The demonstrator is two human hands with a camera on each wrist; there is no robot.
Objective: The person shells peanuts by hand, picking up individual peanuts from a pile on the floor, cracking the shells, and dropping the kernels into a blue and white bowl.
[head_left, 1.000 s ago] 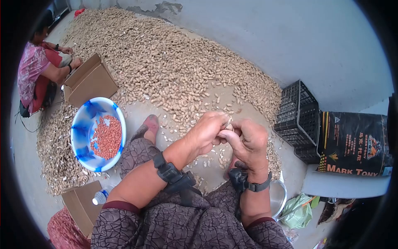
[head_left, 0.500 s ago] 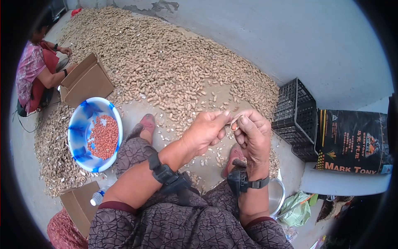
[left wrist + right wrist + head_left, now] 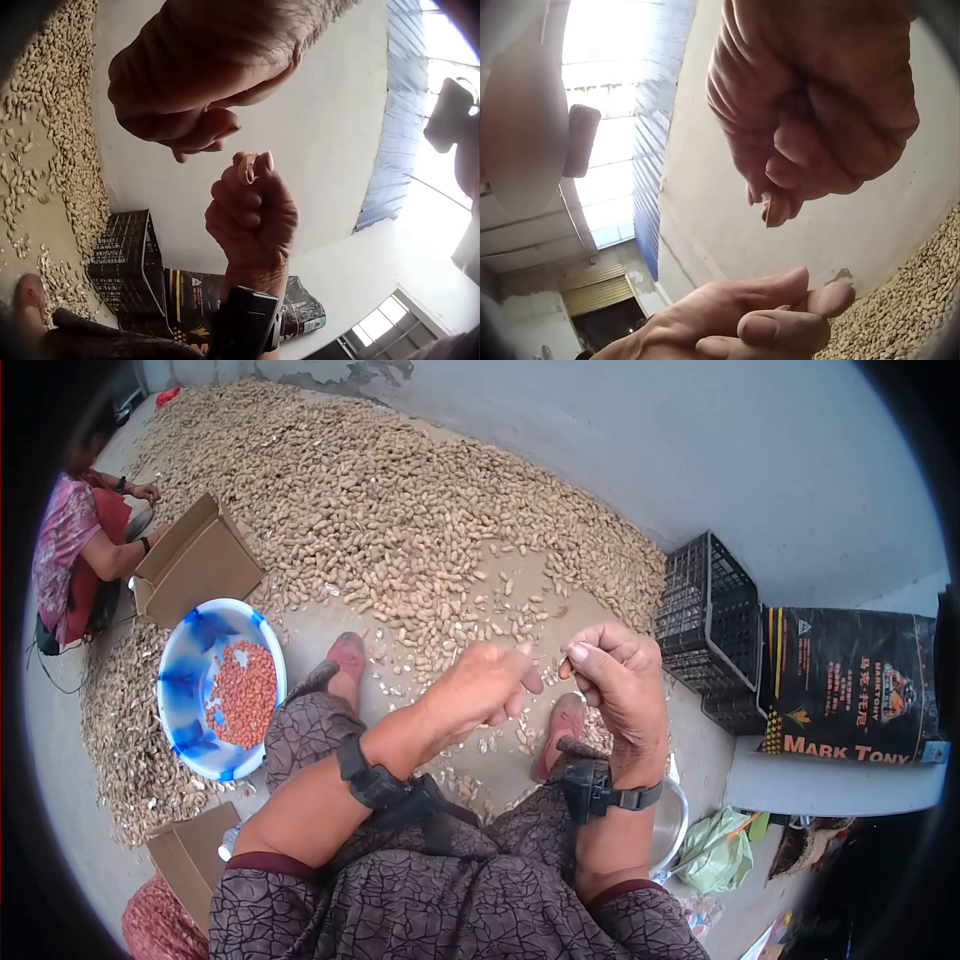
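Note:
My right hand (image 3: 622, 678) pinches a small opened peanut (image 3: 567, 667) between thumb and forefinger. In the left wrist view, a pale piece of its shell (image 3: 250, 169) stands up at the fingertips of the right hand (image 3: 255, 214). Left of it, with a gap between, my left hand (image 3: 478, 695) hangs with its fingers loosely bent. The right wrist view has the left hand (image 3: 761, 322) low in the picture, thumb and forefinger extended; no held item is clear there. Below and left stands a blue and white basin (image 3: 178, 705) with shelled red peanuts (image 3: 243, 695) inside.
A large heap of unshelled peanuts (image 3: 400, 510) spreads along the wall. Black crates (image 3: 708, 620) and a printed black sack (image 3: 850, 685) stand at right. Another person (image 3: 80, 555) crouches at upper left beside a cardboard box (image 3: 205, 570). A metal bowl (image 3: 683, 825) lies near my right forearm.
The hands, close together over the peanut before, have moved apart, the left one going left. The right hand still pinches the peanut. The other person's hand has shifted slightly.

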